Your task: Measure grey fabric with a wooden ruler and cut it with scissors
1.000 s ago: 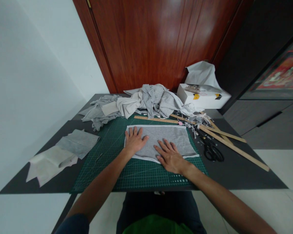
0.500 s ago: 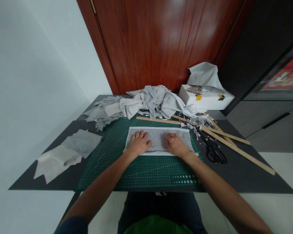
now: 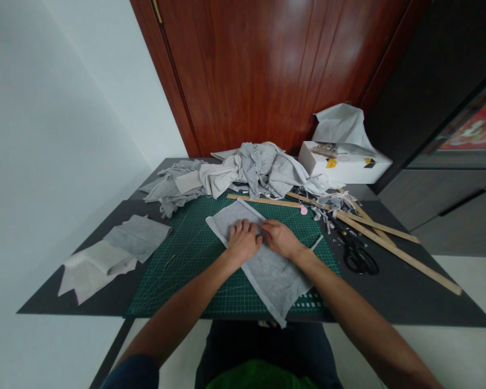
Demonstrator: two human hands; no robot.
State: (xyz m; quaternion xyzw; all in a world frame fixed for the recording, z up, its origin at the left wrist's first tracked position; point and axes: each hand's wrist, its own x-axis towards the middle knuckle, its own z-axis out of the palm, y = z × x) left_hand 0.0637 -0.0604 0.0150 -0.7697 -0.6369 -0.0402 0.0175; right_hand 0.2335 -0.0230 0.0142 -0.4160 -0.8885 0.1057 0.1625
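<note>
A person works a grey cloth (image 3: 267, 267) at a crowded table (image 3: 392, 294), both bare hands on the fabric. The cloth lies slantwise on a green cutting mat (image 3: 194, 243), one pale-edged corner reaching the table's near edge. The left hand (image 3: 244, 240) rests on it palm down, fingers slightly spread. Just beside it, the right hand (image 3: 281, 237) sits at the cloth's edge with fingers curled inward; from where I stand, I cannot tell whether it pinches the fabric. Beyond the mat's far side rises a heap of cloth (image 3: 263, 162) (grey and cream, thoroughly rumpled), with a white box (image 3: 340, 167) to its right. A ruler (image 3: 263, 201) lies just beyond the cloth. Black scissors (image 3: 356, 258) lie right of the mat, near a wooden strip (image 3: 405, 256); cream fabric (image 3: 93, 270) lies at far left.
</note>
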